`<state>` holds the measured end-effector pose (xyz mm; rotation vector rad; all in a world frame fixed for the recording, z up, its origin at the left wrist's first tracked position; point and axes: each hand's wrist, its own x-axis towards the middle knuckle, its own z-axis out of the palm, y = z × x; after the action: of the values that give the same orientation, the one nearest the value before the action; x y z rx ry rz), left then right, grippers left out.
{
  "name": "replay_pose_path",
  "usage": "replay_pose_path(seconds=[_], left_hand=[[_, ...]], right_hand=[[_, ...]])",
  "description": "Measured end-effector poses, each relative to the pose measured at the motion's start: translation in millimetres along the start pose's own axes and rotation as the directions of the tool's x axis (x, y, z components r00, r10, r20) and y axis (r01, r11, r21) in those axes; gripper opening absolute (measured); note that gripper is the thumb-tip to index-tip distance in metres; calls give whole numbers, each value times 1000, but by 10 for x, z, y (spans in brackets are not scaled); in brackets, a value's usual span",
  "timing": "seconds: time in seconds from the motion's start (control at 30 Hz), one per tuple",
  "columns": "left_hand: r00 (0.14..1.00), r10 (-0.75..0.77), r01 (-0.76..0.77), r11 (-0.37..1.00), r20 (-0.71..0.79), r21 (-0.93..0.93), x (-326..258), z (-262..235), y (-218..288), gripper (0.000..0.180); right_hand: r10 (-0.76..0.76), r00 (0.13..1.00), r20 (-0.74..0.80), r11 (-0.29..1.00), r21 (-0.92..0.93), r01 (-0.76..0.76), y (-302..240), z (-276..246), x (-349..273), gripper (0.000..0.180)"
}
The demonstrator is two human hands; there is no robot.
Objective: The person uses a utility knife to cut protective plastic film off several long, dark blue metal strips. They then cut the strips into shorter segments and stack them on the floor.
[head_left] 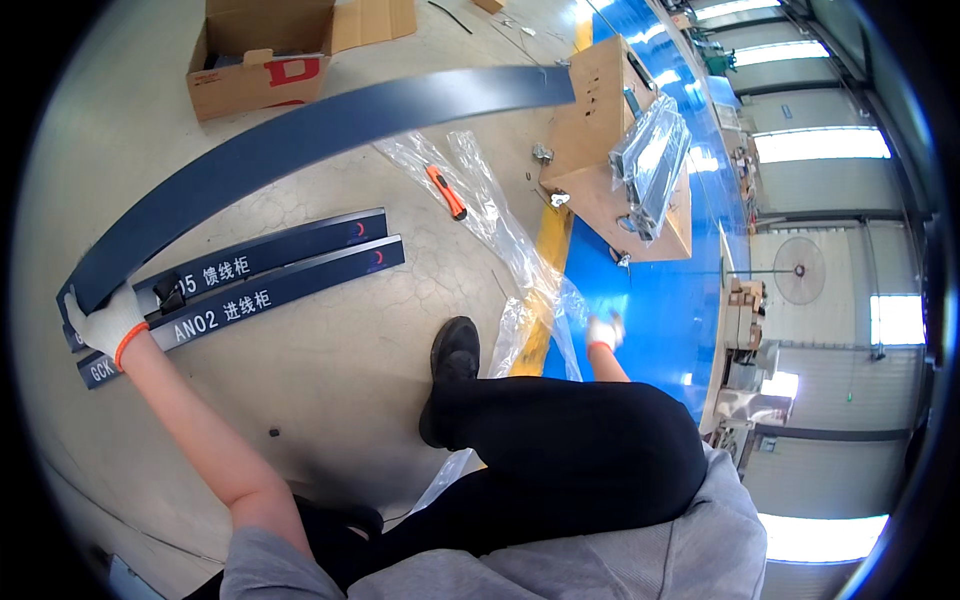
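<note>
My left hand (108, 322), in a white glove with an orange cuff, grips the near-left end of a long dark blue metal strip (310, 132). That strip arcs in the view toward the far right, its plain face up. Beneath my hand lie two shorter dark strips with white lettering, the nearer strip (300, 284) and the farther strip (300, 243), side by side on the floor. My right hand (605, 331), gloved alike, is out over the blue floor beside clear plastic film (510, 250). Motion smears its fingers, and nothing shows in it.
An orange and black utility knife (446, 193) lies on the film. An open cardboard box (255, 85) stands at the far left. On the right, a wooden crate (590, 130) bears plastic-wrapped metal parts (652, 165), with casters by it. A yellow line (553, 240) borders the blue floor.
</note>
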<state>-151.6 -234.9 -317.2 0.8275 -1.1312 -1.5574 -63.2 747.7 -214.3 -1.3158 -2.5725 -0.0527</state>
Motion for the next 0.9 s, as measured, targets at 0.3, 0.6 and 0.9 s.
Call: replay_pose_path(seconds=[0.3,0.6,0.9], left_hand=[[995,86,-51,879,-51,475,-264,126,218,76],[974,-132,121,990,-185,-68,-163,142,906,32],[985,172,-127,691,9,712,-130,163,441,76]], right_hand=[[-670,638,380,595,-240,767,-2513,800,-482,54],[-820,517,245,542,46,839,-3423,983,-191,35],[-518,818,250,853,219,473,-2128,828,-1023,86]])
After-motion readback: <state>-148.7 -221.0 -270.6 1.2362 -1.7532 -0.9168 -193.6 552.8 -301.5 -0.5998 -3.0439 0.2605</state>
